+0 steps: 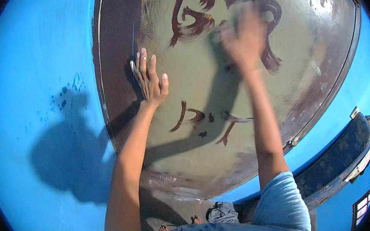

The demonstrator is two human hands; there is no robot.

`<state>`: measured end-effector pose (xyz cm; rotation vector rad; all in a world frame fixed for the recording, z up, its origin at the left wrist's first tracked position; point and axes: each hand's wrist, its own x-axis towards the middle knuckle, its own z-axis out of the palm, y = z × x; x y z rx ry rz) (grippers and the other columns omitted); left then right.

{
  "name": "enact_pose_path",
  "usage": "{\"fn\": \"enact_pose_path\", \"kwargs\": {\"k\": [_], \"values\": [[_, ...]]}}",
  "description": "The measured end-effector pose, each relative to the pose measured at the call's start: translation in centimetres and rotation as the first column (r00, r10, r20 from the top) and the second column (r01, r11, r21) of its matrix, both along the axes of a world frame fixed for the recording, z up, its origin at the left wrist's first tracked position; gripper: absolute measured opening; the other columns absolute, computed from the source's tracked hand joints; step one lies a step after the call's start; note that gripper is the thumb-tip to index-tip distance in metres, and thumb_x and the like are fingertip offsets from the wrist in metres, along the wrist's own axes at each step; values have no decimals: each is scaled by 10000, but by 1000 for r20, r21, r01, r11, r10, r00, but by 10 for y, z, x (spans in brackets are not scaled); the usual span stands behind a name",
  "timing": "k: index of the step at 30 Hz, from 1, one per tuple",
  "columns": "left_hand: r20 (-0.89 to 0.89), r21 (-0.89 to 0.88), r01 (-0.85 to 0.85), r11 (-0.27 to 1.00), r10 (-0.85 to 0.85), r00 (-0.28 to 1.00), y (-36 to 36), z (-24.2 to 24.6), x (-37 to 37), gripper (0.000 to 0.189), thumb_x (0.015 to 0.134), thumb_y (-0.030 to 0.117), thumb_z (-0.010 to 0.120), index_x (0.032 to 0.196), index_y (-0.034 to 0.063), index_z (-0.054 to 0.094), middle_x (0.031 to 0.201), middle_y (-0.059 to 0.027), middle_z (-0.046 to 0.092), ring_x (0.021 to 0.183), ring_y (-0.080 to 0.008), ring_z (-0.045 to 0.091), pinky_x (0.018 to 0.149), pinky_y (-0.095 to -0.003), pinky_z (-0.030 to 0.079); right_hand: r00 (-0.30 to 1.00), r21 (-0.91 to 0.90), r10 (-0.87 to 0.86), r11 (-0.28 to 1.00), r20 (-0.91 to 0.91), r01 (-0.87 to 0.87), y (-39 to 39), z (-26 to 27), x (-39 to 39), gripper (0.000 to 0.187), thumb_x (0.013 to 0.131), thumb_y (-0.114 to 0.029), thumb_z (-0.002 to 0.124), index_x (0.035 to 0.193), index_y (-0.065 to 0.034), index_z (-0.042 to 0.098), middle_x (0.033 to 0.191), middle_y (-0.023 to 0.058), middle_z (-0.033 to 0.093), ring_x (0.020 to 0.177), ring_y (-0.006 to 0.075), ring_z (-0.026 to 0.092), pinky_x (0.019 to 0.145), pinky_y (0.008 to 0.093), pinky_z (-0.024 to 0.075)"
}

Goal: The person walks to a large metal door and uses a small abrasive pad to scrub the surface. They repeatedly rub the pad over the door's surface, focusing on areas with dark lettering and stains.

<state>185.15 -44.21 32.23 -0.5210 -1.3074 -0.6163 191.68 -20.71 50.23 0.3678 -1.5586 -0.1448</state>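
A door [198,78] in olive-beige with a dark brown border stands before me. Brown brushed painted marks [196,22] that look like characters cover its upper part, and smaller brown marks [193,116] sit lower down. My left hand [151,82] rests on the border's inner edge at the left, its fingers apart and holding nothing. Over the upper right marks is my right hand [247,34], strongly blurred. A dark greenish patch shows by its fingertips; whether that is a held thing or shadow I cannot tell.
A bright blue wall [34,56] flanks the door and bears dark spatter. At right, a long dark piece of furniture [337,155] runs along the wall, with a small pale item [354,112] at its far end. Grey cloth [223,212] lies low, near feet in sandals [163,229].
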Motion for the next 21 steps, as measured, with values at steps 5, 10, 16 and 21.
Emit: {"fn": "enact_pose_path", "kwargs": {"k": [5, 10, 16, 21], "values": [[68, -72, -79, 994, 83, 994, -27, -10, -9, 562, 996, 291, 356, 1501, 53, 294, 1588, -193, 232, 1470, -378, 205, 1183, -593, 92, 879, 472, -29, 852, 475, -227, -49, -85, 1, 806, 837, -432, 624, 1501, -60, 361, 1517, 153, 402, 1408, 324, 365, 1184, 464, 266], [200, 81, -213, 974, 194, 960, -80, -31, -11, 569, 1015, 330, 348, 1510, 52, 295, 1592, -196, 222, 1481, -357, 194, 1190, -581, 88, 1000, 5, 22, 1000, 7, -22, 98, 100, 23, 665, 962, -408, 535, 1512, -81, 352, 1555, 180, 350, 1448, 379, 291, 1187, 468, 215], [229, 240, -240, 941, 185, 956, -72, -49, -20, 618, 1019, 358, 310, 1510, -10, 238, 1584, -226, 198, 1472, -388, 192, 1191, -573, 100, 986, -119, -122, 987, -115, 108, 20, 97, -12, 555, 906, -353, 575, 1358, -38, 511, 1369, 237, 519, 1331, 412, 431, 1099, 483, 339], [262, 341, -134, 930, 42, 964, -67, -46, -20, 606, 1020, 319, 304, 1504, -35, 217, 1574, -248, 200, 1466, -393, 202, 1187, -576, 112, 815, 465, 217, 730, 537, -501, -156, -72, -45, 780, 736, -263, 664, 1468, -120, 434, 1466, 140, 471, 1365, 310, 438, 1139, 457, 356]]}}
